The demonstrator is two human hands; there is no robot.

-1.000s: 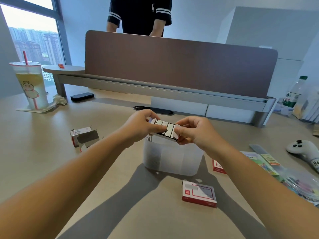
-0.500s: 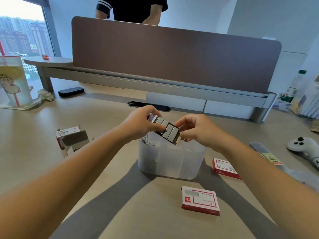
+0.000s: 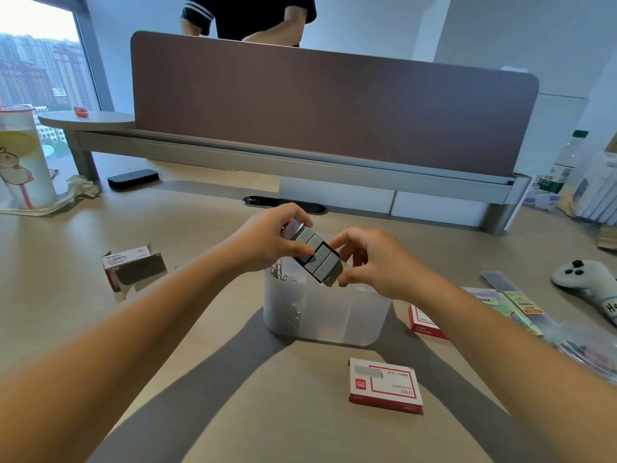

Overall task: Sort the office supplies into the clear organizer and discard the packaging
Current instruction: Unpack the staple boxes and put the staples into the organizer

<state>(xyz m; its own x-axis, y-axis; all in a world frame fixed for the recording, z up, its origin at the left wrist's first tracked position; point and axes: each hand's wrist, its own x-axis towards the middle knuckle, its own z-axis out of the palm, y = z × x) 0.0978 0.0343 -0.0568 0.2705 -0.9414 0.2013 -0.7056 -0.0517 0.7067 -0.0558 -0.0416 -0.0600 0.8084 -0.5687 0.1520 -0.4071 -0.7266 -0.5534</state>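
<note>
1. Gripping the upper end of the staple tray (image 3: 315, 254), your left hand (image 3: 267, 243) keeps it tilted above the clear organizer (image 3: 325, 315).
2. Between your hands, the loose staple blocks could slide out and scatter if the tilt steepens; paper clips already fill the compartment below your left hand.
3. Your right hand (image 3: 369, 262) pinches the tray's lower corner; losing that pinch could drop everything on the counter (image 3: 200, 345).

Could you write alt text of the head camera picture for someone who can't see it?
Two bare hands, left hand and right hand, hold an open tray of staples tilted above a clear organizer on a desk. Red-and-white staple boxes lie nearby.
</note>
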